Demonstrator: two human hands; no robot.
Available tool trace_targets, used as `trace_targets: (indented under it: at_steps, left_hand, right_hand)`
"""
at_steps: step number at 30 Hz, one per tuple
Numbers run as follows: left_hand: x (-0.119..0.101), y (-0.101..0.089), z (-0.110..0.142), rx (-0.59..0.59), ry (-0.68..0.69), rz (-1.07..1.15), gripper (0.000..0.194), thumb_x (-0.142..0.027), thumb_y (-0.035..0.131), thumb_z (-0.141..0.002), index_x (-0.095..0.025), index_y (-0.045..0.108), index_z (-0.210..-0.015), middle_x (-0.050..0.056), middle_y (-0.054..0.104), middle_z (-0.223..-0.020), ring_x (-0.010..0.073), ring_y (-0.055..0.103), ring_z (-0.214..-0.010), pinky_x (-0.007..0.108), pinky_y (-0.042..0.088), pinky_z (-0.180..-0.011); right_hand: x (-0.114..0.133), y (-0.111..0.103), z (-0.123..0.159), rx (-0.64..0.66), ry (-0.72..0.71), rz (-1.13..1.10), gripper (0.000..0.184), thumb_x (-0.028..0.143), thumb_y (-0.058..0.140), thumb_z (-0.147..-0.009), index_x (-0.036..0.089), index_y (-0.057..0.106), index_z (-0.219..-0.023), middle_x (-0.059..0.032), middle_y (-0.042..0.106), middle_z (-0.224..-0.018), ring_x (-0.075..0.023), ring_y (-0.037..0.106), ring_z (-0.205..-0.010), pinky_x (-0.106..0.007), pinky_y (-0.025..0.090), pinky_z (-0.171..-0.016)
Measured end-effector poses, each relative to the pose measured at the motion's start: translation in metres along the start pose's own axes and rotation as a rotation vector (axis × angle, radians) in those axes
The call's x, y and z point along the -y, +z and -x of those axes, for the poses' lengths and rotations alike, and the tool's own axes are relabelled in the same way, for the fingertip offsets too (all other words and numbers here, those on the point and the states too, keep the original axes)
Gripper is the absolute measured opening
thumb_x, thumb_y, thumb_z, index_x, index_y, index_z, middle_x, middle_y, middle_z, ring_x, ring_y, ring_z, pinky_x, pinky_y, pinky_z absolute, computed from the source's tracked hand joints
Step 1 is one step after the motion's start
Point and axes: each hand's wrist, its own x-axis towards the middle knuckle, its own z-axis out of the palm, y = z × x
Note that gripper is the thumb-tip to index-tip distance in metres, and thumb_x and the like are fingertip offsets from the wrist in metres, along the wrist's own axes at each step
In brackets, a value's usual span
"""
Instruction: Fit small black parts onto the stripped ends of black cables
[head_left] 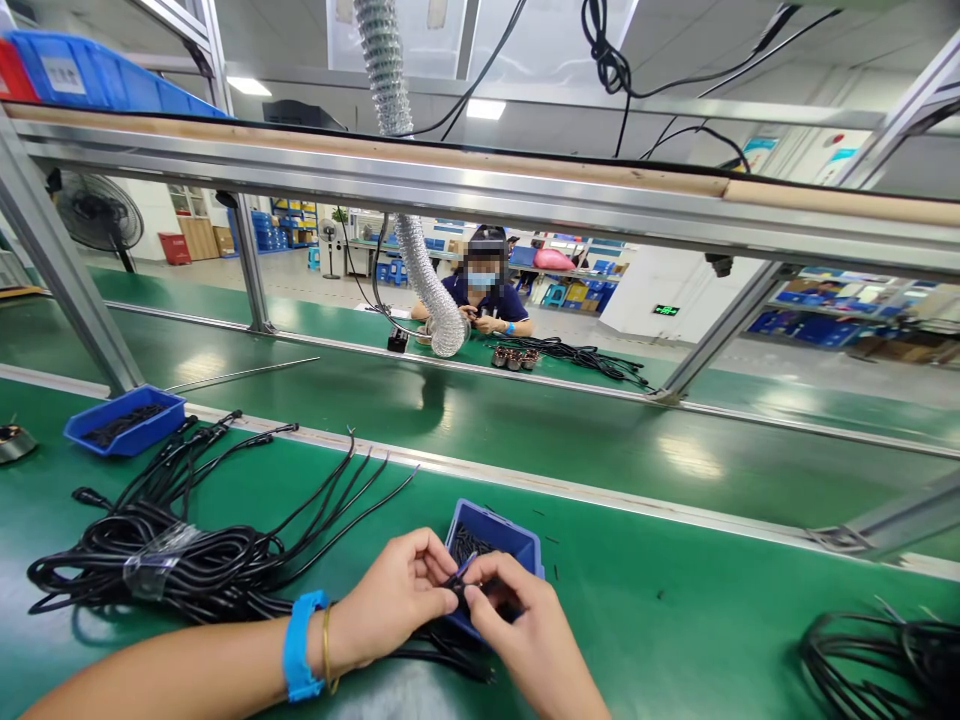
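Black cable end (459, 588): between the fingertips of left hand (390, 605) and right hand (521, 610), in front of blue bin (521, 540)
Fingers: both sets pinched on it, partly hiding it
Bin contents (469, 543): small black pieces
Worktop left: taped cable bundle (217, 570), second bin (163, 425)
Worktop right: coiled cables (870, 650)

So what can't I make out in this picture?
In the head view:
- Held black piece: partly covered by left hand and right hand.
- Nearer blue bin: partly hidden by both hands.
- Rightmost cable coil: cut by right edge.
- Person opposite: handwork too small.
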Motion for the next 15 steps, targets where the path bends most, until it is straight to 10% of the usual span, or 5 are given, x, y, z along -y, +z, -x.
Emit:
trace_targets:
  at_steps: [10,15]
  left_hand:
    - [-0.010,0.000,0.008,0.018,0.104,-0.055,0.024,-0.031,0.071,-0.076,-0.017,0.052,-0.084,0.000,0.057,-0.080,0.0153,0.058,-0.080,0.028,0.045,-0.074]
    - [-0.009,0.001,0.006,0.087,0.021,-0.004,0.030,-0.042,0.063,-0.084,-0.016,0.057,-0.096,-0.005,0.052,-0.067,0.0083,0.049,-0.050,0.021,0.031,-0.047]
  right_hand:
    - [0.013,-0.037,0.001,0.356,-0.055,-0.013,0.015,0.028,0.068,-0.083,0.022,0.074,-0.071,-0.0024,0.071,-0.091,-0.0193,0.064,-0.084,-0.029,0.047,-0.078]
    - [-0.006,-0.029,-0.008,0.124,-0.035,0.734,0.013,0.019,0.071,-0.085,0.023,0.078,-0.094,-0.0066,0.076,-0.094,-0.0304,0.064,-0.094,-0.045,0.042,-0.084]
